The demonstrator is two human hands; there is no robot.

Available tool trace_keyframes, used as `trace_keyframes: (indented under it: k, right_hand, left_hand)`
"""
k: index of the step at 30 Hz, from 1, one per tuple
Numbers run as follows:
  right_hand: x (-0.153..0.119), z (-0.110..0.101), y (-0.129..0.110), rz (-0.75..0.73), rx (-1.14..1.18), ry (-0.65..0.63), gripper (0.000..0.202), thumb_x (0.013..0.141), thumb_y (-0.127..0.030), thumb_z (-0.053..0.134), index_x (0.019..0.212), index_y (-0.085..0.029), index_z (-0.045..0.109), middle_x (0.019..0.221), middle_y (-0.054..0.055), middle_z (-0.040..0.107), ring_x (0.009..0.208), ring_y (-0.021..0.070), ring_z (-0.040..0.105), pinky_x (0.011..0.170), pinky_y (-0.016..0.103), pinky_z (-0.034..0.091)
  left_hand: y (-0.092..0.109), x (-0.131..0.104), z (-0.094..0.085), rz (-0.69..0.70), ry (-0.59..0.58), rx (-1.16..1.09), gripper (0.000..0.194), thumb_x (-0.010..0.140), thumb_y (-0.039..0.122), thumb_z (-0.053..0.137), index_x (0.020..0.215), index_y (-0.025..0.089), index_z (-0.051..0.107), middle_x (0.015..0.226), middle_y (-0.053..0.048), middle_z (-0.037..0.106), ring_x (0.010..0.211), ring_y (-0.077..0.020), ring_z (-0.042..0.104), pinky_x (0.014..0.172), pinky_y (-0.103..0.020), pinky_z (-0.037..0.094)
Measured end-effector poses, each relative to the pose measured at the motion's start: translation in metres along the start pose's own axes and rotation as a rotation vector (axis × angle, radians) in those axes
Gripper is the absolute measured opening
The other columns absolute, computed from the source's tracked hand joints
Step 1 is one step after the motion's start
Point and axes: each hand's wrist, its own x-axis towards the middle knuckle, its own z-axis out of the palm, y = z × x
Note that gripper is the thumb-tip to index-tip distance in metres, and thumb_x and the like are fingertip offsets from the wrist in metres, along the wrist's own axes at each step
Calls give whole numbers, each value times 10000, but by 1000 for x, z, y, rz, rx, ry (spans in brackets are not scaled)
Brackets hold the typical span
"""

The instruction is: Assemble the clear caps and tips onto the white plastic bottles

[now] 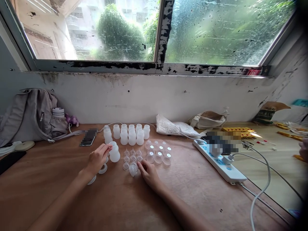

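Observation:
My left hand point(98, 158) has its fingers closed on the rim of a translucent white bottle point(115, 155), left of centre. My right hand point(147, 171) pinches a clear ribbed ring-like piece point(133, 169) just above the table. Behind that piece stand several small clear nipple-shaped parts point(133, 152) in rows. To their right are several clear domed caps point(158, 156) with white dots. Several more white bottles point(132, 137) stand upright in rows at the back. White rings point(103, 168) lie beside and partly under my left hand.
A phone point(89, 138) and grey backpack point(36, 115) are at the left. A white packet point(176, 127) and beige pouch point(209, 119) lie by the wall. A power strip point(220, 163) with looping cables is at the right. Someone's hand point(304, 149) shows at the far right edge.

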Motion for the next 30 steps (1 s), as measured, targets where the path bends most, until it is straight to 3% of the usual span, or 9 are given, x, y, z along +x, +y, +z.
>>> trace_keyframes:
  k: [6, 16, 21, 26, 30]
  right_hand:
    - [-1, 0, 0, -4, -5, 15, 349, 823, -407, 408, 553, -187, 398, 511, -40, 387, 477, 93, 342, 462, 221, 263]
    - [0, -1, -2, 3, 3, 18, 318, 825, -389, 415, 580, -185, 414, 522, -37, 412, 486, 94, 361, 471, 223, 279]
    - [-1, -1, -3, 2, 35, 26, 319, 819, -403, 421, 584, -187, 429, 523, -35, 427, 483, 93, 365, 463, 223, 288]
    - [0, -3, -3, 69, 110, 18, 323, 809, -434, 439, 594, -193, 433, 490, -38, 440, 444, 96, 397, 430, 221, 315]
    - [1, -4, 0, 156, 274, 24, 298, 798, -450, 463, 650, -191, 452, 537, -36, 479, 391, 86, 428, 382, 218, 327]
  left_hand:
    - [-2, -13, 5, 18, -74, -66, 278, 876, 306, 297, 1001, 255, 539, 934, -10, 588, 774, -150, 572, 624, -229, 423]
    - [-2, -12, 12, -17, -33, -35, 299, 845, 403, 365, 1093, 291, 491, 989, -7, 554, 686, -129, 570, 588, -234, 424]
    - [-6, -11, 30, -77, 93, 27, 625, 687, 491, 570, 1213, 234, 351, 1051, -69, 563, 929, -250, 530, 753, -346, 411]
    - [1, -9, 39, -78, 119, -64, 427, 700, 426, 573, 1037, 197, 445, 964, -79, 580, 913, -253, 532, 782, -365, 412]
    - [17, -13, 34, 98, 137, -206, 391, 734, 334, 543, 1089, 220, 422, 1025, -63, 550, 950, -222, 526, 832, -336, 413]
